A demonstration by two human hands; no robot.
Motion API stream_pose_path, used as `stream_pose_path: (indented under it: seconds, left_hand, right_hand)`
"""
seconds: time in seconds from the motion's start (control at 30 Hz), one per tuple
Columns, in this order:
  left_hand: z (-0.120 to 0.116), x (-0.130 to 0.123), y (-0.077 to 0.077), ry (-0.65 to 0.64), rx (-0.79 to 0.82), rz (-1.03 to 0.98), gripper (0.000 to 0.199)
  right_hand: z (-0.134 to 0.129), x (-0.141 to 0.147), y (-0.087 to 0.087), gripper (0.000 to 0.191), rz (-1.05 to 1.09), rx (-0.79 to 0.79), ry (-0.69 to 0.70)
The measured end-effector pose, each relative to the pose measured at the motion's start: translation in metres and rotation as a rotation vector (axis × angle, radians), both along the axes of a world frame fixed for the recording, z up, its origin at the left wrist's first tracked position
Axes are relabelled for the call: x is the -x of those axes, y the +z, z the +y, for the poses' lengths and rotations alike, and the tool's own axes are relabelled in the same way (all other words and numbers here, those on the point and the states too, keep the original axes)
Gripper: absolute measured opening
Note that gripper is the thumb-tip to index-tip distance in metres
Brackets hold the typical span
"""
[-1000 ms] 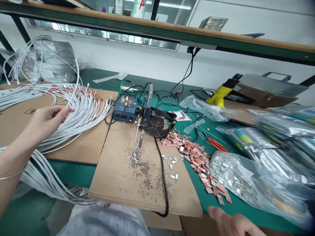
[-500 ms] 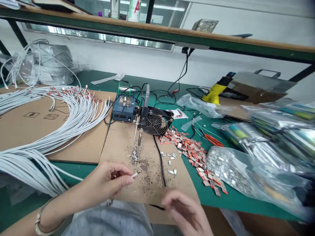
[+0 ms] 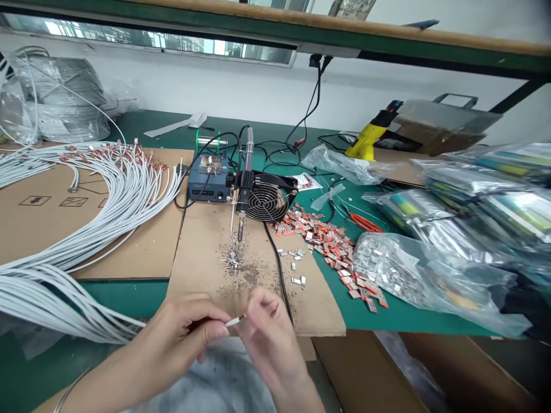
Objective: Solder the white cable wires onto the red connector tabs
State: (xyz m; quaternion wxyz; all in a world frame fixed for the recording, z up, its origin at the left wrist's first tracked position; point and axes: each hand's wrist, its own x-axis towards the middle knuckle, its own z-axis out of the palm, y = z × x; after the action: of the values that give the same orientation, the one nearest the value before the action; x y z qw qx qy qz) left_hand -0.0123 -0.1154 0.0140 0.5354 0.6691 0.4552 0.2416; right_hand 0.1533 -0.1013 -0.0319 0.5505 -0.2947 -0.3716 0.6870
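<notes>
- The left hand [image 3: 189, 335] pinches the free end of a thin white cable [image 3: 235, 321] between thumb and forefinger, low over the front edge of the cardboard sheet [image 3: 206, 252].
- The right hand [image 3: 267, 332] closes its fingertips on the cable's very tip, touching the left hand's fingers; whether it also holds a small part cannot be told.
- The cable looks light, limp and smooth-jacketed, so it is probably best gripped close behind the tip, where it stays steady.
- It is pale grey-white, slender, with a short bare-looking end; its length trails left toward the cable bundle [image 3: 86, 229].
- Beyond stand a soldering iron [image 3: 243, 189], a small fan [image 3: 269, 201] and scattered red terminals [image 3: 327, 241].
</notes>
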Motion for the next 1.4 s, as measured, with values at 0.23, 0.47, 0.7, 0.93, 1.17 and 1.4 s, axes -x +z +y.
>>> stream_pose_path:
  seconds: [0.23,0.47,0.7,0.93,1.17,1.4]
  left_hand:
    - [-0.004,0.009,-0.017,0.084,0.216,-0.254,0.037]
    - [-0.002,0.009,-0.003,-0.051,-0.208,0.146,0.030]
    - [-0.006,0.001,-0.018,0.030,-0.389,0.168,0.027]
    - [-0.007,0.001,-0.026,0.062,-0.194,-0.067,0.034]
    - [-0.007,0.006,-0.017,0.010,-0.494,0.137,0.024]
    - [-0.008,-0.006,-0.032,0.217,-0.910,0.215,0.021]
  right_hand:
    - [0.002,-0.008,0.011,0.009,-0.480,-0.258,0.031]
    - [0.005,-0.006,0.023,0.011,-0.638,-0.361,0.140]
    - [-0.002,0.008,0.011,0.025,-0.484,-0.270,0.011]
    - [0.003,0.015,0.009,0.014,-0.319,-0.359,0.018]
    - [0.010,-0.007,0.022,0.017,-0.537,-0.335,0.190]
    - [0.005,0.006,0.004,0.024,-0.371,-0.334,0.100]
